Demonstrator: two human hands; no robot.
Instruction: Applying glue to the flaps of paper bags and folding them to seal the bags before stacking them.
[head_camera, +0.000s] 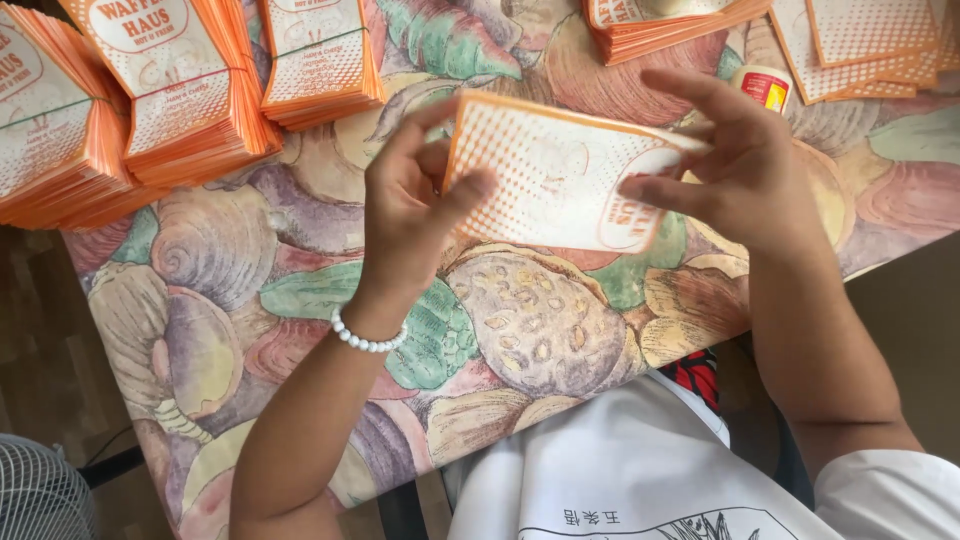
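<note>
Both hands hold one orange-and-white paper sleeve (560, 175) in the air above the shell-patterned tablecloth (250, 290). The left hand (405, 205) pinches the sleeve's left edge, thumb on the front and fingers curled behind. The right hand (745, 165) grips its right end, fingers partly spread, thumb on the printed face. A white bead bracelet (368, 338) circles the left wrist. Beyond the sleeve to the left lie tall stacks (150, 90) of the same sleeves; beyond it to the right lie lower piles (850, 40) and a small glue bottle (762, 85)
</note>
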